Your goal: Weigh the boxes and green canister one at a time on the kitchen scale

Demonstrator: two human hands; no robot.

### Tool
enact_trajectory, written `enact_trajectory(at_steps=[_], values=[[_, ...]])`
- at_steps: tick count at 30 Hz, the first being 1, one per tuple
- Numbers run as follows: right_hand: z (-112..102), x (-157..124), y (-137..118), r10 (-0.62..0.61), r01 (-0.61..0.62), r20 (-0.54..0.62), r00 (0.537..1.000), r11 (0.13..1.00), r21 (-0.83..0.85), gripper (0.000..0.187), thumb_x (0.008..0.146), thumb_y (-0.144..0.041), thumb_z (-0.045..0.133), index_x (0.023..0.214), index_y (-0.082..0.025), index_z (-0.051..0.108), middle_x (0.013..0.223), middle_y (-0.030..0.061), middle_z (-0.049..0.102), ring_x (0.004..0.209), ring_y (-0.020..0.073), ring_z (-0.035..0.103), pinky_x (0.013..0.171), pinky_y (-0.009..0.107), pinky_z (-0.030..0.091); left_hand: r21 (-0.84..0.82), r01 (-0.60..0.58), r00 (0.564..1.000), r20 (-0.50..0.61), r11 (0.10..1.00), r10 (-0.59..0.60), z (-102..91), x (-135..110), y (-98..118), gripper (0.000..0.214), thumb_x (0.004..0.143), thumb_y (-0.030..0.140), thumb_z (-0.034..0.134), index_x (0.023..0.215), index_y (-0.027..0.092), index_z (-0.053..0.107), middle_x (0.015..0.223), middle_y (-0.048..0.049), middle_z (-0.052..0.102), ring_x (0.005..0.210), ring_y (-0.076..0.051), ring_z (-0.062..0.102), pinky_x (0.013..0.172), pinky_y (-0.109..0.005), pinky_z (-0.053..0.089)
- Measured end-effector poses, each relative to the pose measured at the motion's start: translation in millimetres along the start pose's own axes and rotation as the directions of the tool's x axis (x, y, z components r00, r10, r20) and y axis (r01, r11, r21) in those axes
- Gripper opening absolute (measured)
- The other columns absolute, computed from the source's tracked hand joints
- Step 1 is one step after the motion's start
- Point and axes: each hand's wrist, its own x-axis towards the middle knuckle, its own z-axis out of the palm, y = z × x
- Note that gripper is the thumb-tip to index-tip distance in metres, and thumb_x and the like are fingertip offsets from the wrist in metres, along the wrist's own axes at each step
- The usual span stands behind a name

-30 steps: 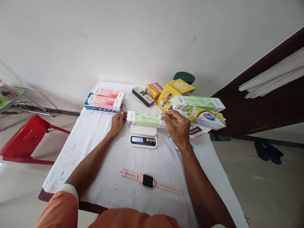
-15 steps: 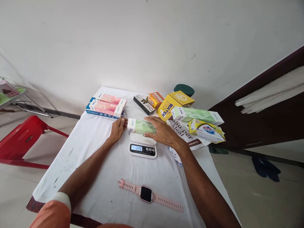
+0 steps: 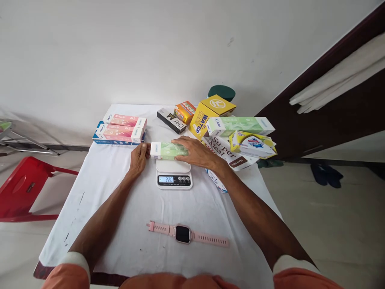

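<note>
A long green and white box (image 3: 165,150) lies across the white kitchen scale (image 3: 173,174), whose display reads 220. My left hand (image 3: 138,157) grips the box's left end with curled fingers. My right hand (image 3: 194,152) lies over the box's right half, fingers stretched along its top. A pink smartwatch (image 3: 183,234) lies flat on the white cloth nearer to me.
Pink and blue boxes (image 3: 120,128) are stacked at the back left. A heap of cartons at the right includes a yellow water box (image 3: 207,116), a green box (image 3: 240,125) and a soap box (image 3: 252,144). A red plastic chair (image 3: 24,188) stands left of the table (image 3: 99,188).
My right hand has moved from the box's right end to lie flat over its top. The left hand stays at the left end. The camera view has shifted.
</note>
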Motion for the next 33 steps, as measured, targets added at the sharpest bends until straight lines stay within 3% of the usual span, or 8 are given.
enact_trajectory(at_steps=[5,10,14,20,24,27,30,33], values=[[-5,15,8,0.093,-0.094,-0.228,0.969,0.996,0.008,0.047,0.082,-0.024,0.077,0.128,-0.018,0.069,0.129,0.0128,0.072,0.119,0.0327,0.067,0.107,0.051,0.052,-0.040,-0.001,0.999,-0.032,0.999,-0.001,1.6,2,-3,0.065,0.098,0.074,0.046,0.097,0.015,0.073,0.084,-0.0091,0.073,0.068,-0.015,0.063,0.060,-0.027,0.050],[0,73,17,0.314,-0.410,-0.462,0.829,0.904,-0.122,0.041,0.090,-0.024,0.068,0.129,-0.010,0.065,0.129,0.0217,0.067,0.123,0.0381,0.059,0.110,0.055,0.046,-0.058,0.001,1.000,-0.027,0.998,-0.003,2.0,3,-6,0.067,0.096,0.076,0.047,0.098,0.014,0.073,0.086,-0.0103,0.074,0.068,-0.014,0.065,0.060,-0.027,0.050],[16,112,29,0.412,-0.542,-0.465,0.783,0.819,-0.188,0.039,0.094,-0.016,0.057,0.130,-0.003,0.061,0.137,0.0290,0.059,0.130,0.0402,0.051,0.110,0.059,0.042,-0.078,0.002,0.999,-0.033,0.997,-0.005,2.0,3,-7,0.066,0.096,0.076,0.048,0.096,0.015,0.072,0.084,-0.0098,0.074,0.067,-0.014,0.064,0.059,-0.027,0.050],[31,126,40,0.415,-0.580,-0.477,0.774,0.767,-0.273,0.035,0.100,-0.017,0.048,0.127,-0.002,0.063,0.138,0.0292,0.056,0.134,0.0394,0.045,0.111,0.061,0.036,-0.081,-0.008,1.000,-0.019,0.997,0.006,3.2,4,-11,0.064,0.099,0.074,0.046,0.099,0.015,0.073,0.085,-0.0099,0.074,0.068,-0.014,0.065,0.060,-0.027,0.050],[28,125,39,0.407,-0.574,-0.470,0.783,0.764,-0.294,0.033,0.100,-0.011,0.044,0.126,-0.004,0.064,0.141,0.0265,0.054,0.136,0.0375,0.044,0.110,0.056,0.038,-0.084,-0.017,0.999,-0.031,0.996,0.015,4.1,4,-11,0.065,0.099,0.073,0.046,0.098,0.015,0.073,0.085,-0.0102,0.073,0.068,-0.015,0.064,0.060,-0.027,0.050],[21,125,28,0.359,-0.517,-0.475,0.804,0.816,-0.258,0.031,0.099,-0.016,0.052,0.126,-0.005,0.063,0.141,0.0263,0.055,0.136,0.0383,0.044,0.110,0.054,0.039,-0.082,0.001,0.999,-0.037,0.997,-0.004,4.3,3,-9,0.065,0.098,0.074,0.046,0.097,0.015,0.072,0.085,-0.0100,0.073,0.068,-0.015,0.064,0.059,-0.027,0.050],[18,129,-1,0.259,-0.349,-0.397,0.881,0.921,-0.175,0.039,0.097,-0.030,0.065,0.127,-0.006,0.063,0.136,0.0256,0.059,0.133,0.0385,0.048,0.110,0.052,0.042,-0.073,0.010,1.000,-0.020,0.997,-0.012,3.9,1,-9,0.066,0.098,0.075,0.044,0.097,0.016,0.072,0.085,-0.0098,0.073,0.067,-0.015,0.064,0.060,-0.027,0.050],[24,138,-44,0.100,-0.112,-0.171,0.980,0.992,-0.065,0.067,0.086,-0.049,0.080,0.135,-0.008,0.059,0.138,0.0233,0.058,0.132,0.0370,0.052,0.112,0.049,0.043,-0.050,0.009,1.000,-0.023,0.999,-0.010,2.9,1,-8,0.066,0.098,0.076,0.042,0.096,0.016,0.070,0.084,-0.0094,0.072,0.066,-0.015,0.063,0.060,-0.028,0.050]])
